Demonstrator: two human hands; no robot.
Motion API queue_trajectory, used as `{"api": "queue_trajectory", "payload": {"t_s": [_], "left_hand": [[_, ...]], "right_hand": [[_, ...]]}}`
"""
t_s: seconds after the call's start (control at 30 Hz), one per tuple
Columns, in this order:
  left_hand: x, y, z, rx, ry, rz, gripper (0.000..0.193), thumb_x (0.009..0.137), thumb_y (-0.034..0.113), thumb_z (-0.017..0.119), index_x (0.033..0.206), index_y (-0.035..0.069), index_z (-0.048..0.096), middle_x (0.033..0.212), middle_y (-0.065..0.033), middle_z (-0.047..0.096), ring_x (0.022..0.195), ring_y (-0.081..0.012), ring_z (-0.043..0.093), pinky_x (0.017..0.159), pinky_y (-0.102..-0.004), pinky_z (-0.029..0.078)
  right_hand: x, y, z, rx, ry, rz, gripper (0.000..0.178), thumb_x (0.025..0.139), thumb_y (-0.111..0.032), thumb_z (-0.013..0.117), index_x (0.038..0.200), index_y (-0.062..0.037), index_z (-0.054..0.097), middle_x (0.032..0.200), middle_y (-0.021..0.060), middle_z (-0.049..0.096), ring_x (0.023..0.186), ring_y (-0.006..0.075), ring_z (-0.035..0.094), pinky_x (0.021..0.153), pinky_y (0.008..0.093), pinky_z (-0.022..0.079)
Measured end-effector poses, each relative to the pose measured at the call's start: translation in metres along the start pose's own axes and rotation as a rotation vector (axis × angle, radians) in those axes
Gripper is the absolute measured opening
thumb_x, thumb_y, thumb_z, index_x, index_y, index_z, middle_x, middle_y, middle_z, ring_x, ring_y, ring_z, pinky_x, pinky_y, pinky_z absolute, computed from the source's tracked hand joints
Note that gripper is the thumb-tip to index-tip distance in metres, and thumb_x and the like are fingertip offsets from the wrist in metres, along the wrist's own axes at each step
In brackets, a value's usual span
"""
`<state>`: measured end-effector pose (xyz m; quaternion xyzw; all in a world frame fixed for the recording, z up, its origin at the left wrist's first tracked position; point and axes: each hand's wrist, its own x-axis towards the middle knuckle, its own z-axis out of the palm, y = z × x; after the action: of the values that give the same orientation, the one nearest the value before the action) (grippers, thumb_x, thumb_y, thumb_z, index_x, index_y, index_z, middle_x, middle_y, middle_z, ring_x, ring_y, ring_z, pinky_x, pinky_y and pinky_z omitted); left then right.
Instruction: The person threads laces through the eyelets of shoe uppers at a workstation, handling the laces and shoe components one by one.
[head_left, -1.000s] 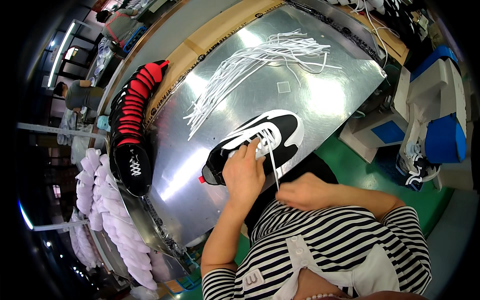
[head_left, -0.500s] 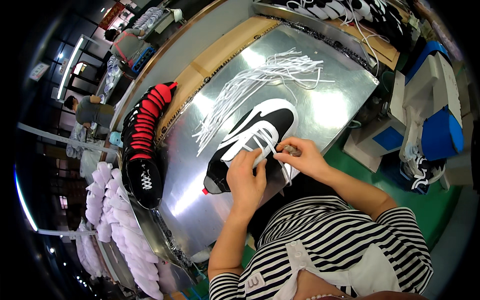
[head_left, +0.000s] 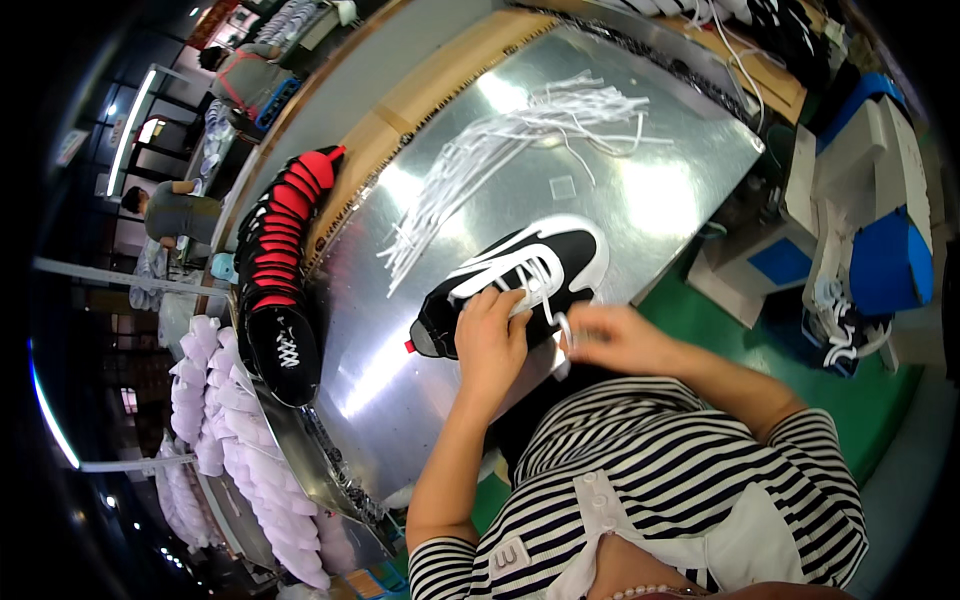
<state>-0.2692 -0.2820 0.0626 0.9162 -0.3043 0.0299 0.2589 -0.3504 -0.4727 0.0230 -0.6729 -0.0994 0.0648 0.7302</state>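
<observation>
A black and white shoe upper (head_left: 515, 250) with a grey heel and a red tab lies on the metal tabletop (head_left: 640, 225), toe toward the upper right. White shoelace (head_left: 536, 279) crosses the eyelets in its throat. My left hand (head_left: 492, 335) grips the near side of the upper, fingers curled over the edge of its opening. Just right of the shoe, my right hand (head_left: 615, 338) is closed on the shoelace's loose part, its fingertips smeared by motion. A bundle of loose white laces (head_left: 500, 145) is spread beyond the shoe.
A nested row of black and red shoe uppers (head_left: 280, 265) stands along the table's left edge. Stacked white shoe parts (head_left: 245, 450) are farther left. A beige and blue machine (head_left: 790, 235) is at right, and more uppers lie at the top right. Two people work at benches upper left.
My right hand has shifted slightly down and right, drawing the lace away from the shoe. The wide lace loops over the throat now lie closer to it. My left hand keeps its hold.
</observation>
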Motion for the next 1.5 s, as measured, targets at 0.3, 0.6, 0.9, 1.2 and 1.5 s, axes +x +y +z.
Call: {"api": "queue_trajectory", "payload": {"t_s": [0.3, 0.6, 0.9, 1.2, 1.5], "left_hand": [[0.009, -0.012, 0.003, -0.152, -0.135, -0.073, 0.033, 0.075, 0.02, 0.073, 0.103, 0.004, 0.067, 0.095, -0.0124, 0.065, 0.087, -0.0346, 0.06, 0.079, -0.0409, 0.047], [0.014, 0.0, 0.01, -0.124, -0.064, -0.206, 0.029, 0.075, 0.022, 0.079, 0.092, 0.0, 0.069, 0.086, -0.013, 0.069, 0.079, -0.0284, 0.066, 0.074, -0.0364, 0.05], [0.013, -0.003, 0.016, 0.099, -0.008, 0.003, 0.02, 0.081, 0.024, 0.072, 0.085, 0.004, 0.067, 0.079, -0.0108, 0.064, 0.075, -0.0314, 0.061, 0.069, -0.0413, 0.042], [0.012, -0.005, 0.018, 0.045, 0.044, 0.03, 0.021, 0.08, 0.023, 0.074, 0.082, 0.004, 0.066, 0.076, -0.0093, 0.062, 0.074, -0.0308, 0.06, 0.069, -0.0405, 0.042], [0.0, 0.005, 0.027, -0.041, 0.094, 0.169, 0.016, 0.075, 0.008, 0.075, 0.08, 0.002, 0.061, 0.072, -0.0121, 0.054, 0.068, -0.0309, 0.053, 0.059, -0.0409, 0.041]], "right_hand": [[0.077, -0.004, -0.023, -0.599, 0.318, -0.349, 0.013, 0.087, -0.012, 0.067, 0.096, -0.0031, 0.061, 0.086, 0.0088, 0.06, 0.067, 0.0255, 0.057, 0.059, 0.0338, 0.044], [0.077, 0.008, -0.024, -0.466, 0.34, -0.265, 0.019, 0.091, -0.013, 0.065, 0.106, -0.0036, 0.058, 0.09, 0.0103, 0.064, 0.071, 0.0221, 0.062, 0.062, 0.0328, 0.047], [0.019, -0.001, -0.014, -0.315, 0.233, 0.107, 0.018, 0.095, -0.016, 0.061, 0.101, -0.0002, 0.053, 0.077, 0.0116, 0.066, 0.069, 0.0214, 0.065, 0.063, 0.0329, 0.049], [0.023, 0.005, -0.012, -0.378, 0.215, 0.149, 0.017, 0.093, -0.017, 0.061, 0.096, -0.0019, 0.054, 0.076, 0.0144, 0.067, 0.068, 0.029, 0.067, 0.062, 0.0386, 0.05], [0.039, 0.019, 0.015, -0.46, 0.316, 0.169, 0.022, 0.094, -0.016, 0.06, 0.099, -0.0022, 0.043, 0.077, 0.0166, 0.066, 0.069, 0.0347, 0.065, 0.062, 0.0399, 0.049]]}}
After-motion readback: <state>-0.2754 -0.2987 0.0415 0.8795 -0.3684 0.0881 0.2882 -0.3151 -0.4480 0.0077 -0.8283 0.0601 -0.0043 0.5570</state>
